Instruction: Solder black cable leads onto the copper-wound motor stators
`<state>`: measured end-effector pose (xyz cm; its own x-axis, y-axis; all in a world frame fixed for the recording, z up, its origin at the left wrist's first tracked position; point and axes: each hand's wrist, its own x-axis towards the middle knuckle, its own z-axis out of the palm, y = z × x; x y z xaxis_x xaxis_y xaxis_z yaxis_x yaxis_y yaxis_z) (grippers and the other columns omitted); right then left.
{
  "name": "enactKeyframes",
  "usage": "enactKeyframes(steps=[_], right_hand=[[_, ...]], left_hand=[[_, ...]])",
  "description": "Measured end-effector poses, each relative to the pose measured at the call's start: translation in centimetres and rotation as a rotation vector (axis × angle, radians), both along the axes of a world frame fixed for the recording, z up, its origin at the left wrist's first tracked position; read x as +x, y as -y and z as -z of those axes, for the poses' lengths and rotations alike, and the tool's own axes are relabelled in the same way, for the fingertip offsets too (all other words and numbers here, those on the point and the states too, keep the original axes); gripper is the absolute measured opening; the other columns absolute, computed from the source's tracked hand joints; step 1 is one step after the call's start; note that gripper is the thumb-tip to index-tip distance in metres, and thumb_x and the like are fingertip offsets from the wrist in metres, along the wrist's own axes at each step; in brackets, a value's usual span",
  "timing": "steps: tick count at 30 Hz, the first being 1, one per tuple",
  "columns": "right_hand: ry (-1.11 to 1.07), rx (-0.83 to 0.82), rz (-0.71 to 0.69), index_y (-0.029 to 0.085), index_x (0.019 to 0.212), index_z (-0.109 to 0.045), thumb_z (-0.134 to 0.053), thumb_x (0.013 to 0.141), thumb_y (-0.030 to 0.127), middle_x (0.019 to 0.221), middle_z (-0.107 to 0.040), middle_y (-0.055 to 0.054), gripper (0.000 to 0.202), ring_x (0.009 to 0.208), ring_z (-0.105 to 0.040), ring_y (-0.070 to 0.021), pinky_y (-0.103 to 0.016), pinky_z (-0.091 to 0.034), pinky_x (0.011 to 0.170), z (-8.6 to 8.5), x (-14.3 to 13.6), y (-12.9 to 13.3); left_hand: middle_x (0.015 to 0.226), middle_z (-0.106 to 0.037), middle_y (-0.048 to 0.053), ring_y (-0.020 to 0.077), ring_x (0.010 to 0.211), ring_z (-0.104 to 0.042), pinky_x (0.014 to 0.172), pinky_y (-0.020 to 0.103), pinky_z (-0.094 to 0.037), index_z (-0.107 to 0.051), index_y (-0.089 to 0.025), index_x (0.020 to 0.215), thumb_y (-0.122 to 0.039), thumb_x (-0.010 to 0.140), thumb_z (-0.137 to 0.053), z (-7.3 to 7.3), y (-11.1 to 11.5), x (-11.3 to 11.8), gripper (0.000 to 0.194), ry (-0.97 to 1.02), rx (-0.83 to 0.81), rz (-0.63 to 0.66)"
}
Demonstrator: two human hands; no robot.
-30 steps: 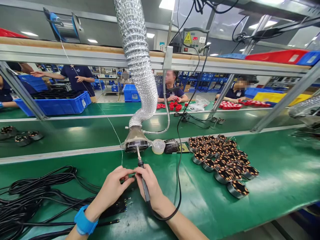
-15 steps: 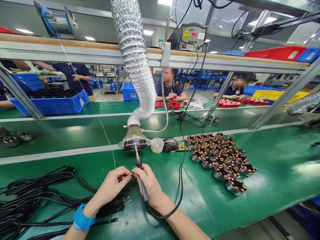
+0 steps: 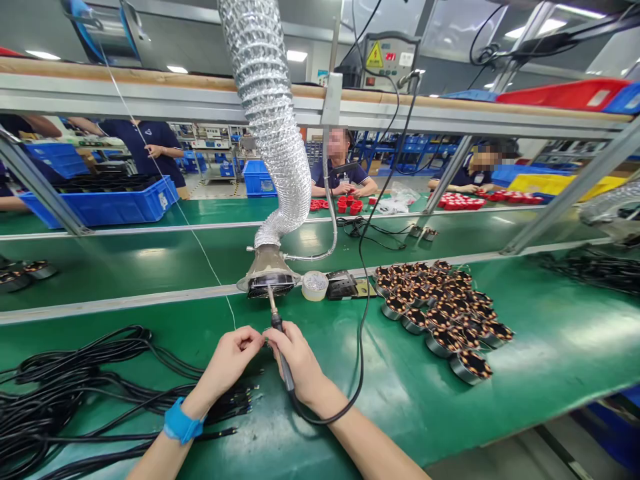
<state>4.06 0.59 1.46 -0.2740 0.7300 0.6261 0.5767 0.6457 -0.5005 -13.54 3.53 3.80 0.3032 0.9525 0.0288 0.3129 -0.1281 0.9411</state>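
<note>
The right hand (image 3: pixel 295 357) is closed around a soldering iron (image 3: pixel 280 347), and its tip points up at the black front of the silver fume hose (image 3: pixel 273 127). The left hand (image 3: pixel 235 357) has its fingers pinched; I can't tell what is in them. The two hands meet at the fingertips, over the green worktop (image 3: pixel 390 413). Black cables (image 3: pixel 65 400) lie in a messy pile on the left. Round metal coils (image 3: pixel 470 367) sit in a bunch on the right.
</note>
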Motion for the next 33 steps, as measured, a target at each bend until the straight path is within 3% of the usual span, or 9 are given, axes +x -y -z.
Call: enactKeyframes(steps=[4,7,11,13,16,25,33], right_hand=[[-0.188,0.022,0.022,0.023,0.135,-0.053,-0.045,0.099,0.012,0.105,-0.060,-0.009,0.039,0.095,-0.060,-0.0184,-0.032,-0.053,0.084,-0.1,0.5,-0.7],[-0.344,-0.009,0.063,0.023,0.138,-0.053,-0.050,0.098,0.018,0.099,-0.066,-0.007,0.040,0.087,-0.064,-0.0170,-0.030,-0.055,0.081,-0.6,1.2,-0.9],[-0.508,-0.153,0.097,0.019,0.112,-0.069,-0.048,0.099,0.030,0.072,-0.067,-0.002,0.027,0.063,-0.064,-0.0147,-0.027,-0.055,0.066,-1.3,1.9,-0.5],[-0.518,-0.191,0.083,0.019,0.096,-0.072,-0.046,0.099,0.033,0.059,-0.062,0.000,0.030,0.057,-0.063,-0.0149,-0.026,-0.054,0.060,-1.6,2.0,-0.3],[-0.494,-0.192,0.068,0.019,0.087,-0.073,-0.045,0.098,0.035,0.055,-0.060,0.000,0.034,0.056,-0.063,-0.0160,-0.026,-0.052,0.056,-1.7,2.0,0.0],[-0.460,-0.165,0.020,0.020,0.087,-0.073,-0.048,0.096,0.032,0.053,-0.060,0.001,0.029,0.056,-0.064,-0.0160,-0.028,-0.054,0.062,-1.8,1.7,0.0],[-0.481,-0.191,0.023,0.019,0.088,-0.073,-0.047,0.096,0.032,0.052,-0.061,0.001,0.030,0.052,-0.062,-0.0148,-0.026,-0.052,0.058,-1.6,1.6,0.0]], left_hand=[[0.070,-0.058,0.000,0.0144,0.068,-0.049,0.067,0.024,-0.039,-0.063,-0.014,0.073,-0.049,0.081,-0.063,0.6,-0.6,0.2,0.036,0.086,-0.039,-0.109],[0.064,-0.055,-0.001,0.0120,0.059,-0.043,0.058,0.023,-0.035,-0.062,-0.014,0.071,-0.054,0.077,-0.065,0.6,-0.9,0.4,0.040,0.101,-0.090,-0.166],[0.061,-0.052,-0.002,0.0107,0.054,-0.037,0.052,0.023,-0.027,-0.061,-0.015,0.068,-0.060,0.073,-0.066,0.6,-1.1,0.6,0.045,0.080,-0.114,-0.175],[0.060,-0.052,-0.002,0.0107,0.053,-0.036,0.051,0.023,-0.025,-0.061,-0.015,0.067,-0.062,0.072,-0.065,0.7,-1.2,0.6,0.048,0.071,-0.115,-0.183],[0.058,-0.051,-0.003,0.0103,0.051,-0.035,0.051,0.023,-0.025,-0.061,-0.016,0.067,-0.063,0.071,-0.065,1.0,-1.3,0.5,0.048,0.073,-0.123,-0.202],[0.060,-0.054,-0.001,0.0098,0.052,-0.037,0.050,0.022,-0.025,-0.065,-0.013,0.071,-0.057,0.075,-0.066,0.8,-1.2,0.5,0.043,0.070,-0.117,-0.194],[0.057,-0.054,-0.002,0.0104,0.051,-0.039,0.051,0.023,-0.027,-0.064,-0.015,0.068,-0.057,0.074,-0.067,0.7,-1.1,0.6,0.043,0.065,-0.107,-0.213]])
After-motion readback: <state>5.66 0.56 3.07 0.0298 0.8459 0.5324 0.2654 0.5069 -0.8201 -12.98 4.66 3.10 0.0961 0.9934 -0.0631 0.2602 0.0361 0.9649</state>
